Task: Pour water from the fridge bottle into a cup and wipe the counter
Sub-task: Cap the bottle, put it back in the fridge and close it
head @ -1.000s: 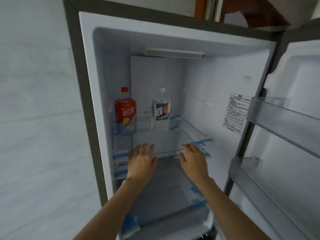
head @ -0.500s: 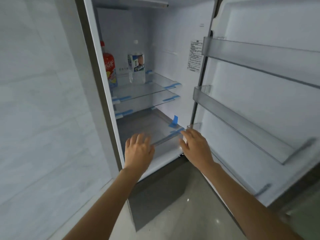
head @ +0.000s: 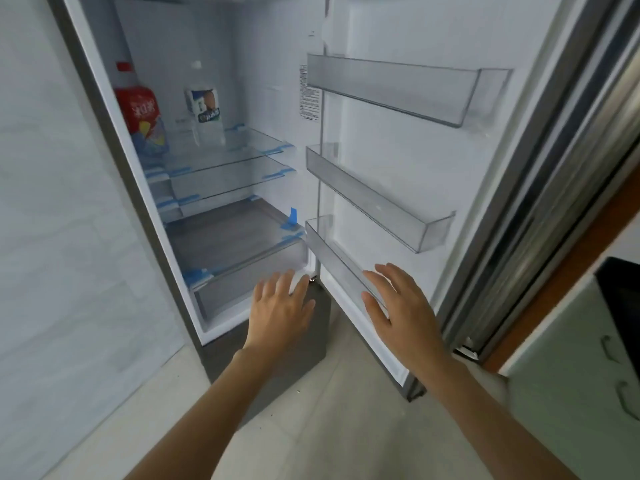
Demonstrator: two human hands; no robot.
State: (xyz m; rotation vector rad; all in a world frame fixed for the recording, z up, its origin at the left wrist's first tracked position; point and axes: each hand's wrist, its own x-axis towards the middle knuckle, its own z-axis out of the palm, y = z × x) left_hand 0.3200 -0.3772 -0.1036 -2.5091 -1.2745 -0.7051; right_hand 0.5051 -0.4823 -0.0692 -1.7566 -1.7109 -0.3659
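The fridge (head: 104,140) stands open. On its top glass shelf (head: 242,147) a clear water bottle (head: 205,114) with a white cap and blue-white label stands upright. Left of it is a red-labelled drink bottle (head: 140,116) with a red cap. My left hand (head: 281,308) is open, fingers spread, held low in front of the bottom drawer, far below the bottles. Open as well, my right hand (head: 398,306) hovers by the lowest door bin (head: 332,258). Neither hand holds anything. No cup or cloth is in view.
The fridge door (head: 433,168) is swung open to the right with three clear bins, all bare. A pale tiled wall (head: 52,271) runs along the left. A green cabinet (head: 571,393) with a dark counter top (head: 620,292) is at the right edge.
The view has tilted down and to the right, showing more of the door and floor. Both hands have dropped from the shelves to the bottom of the fridge, still apart and holding nothing.
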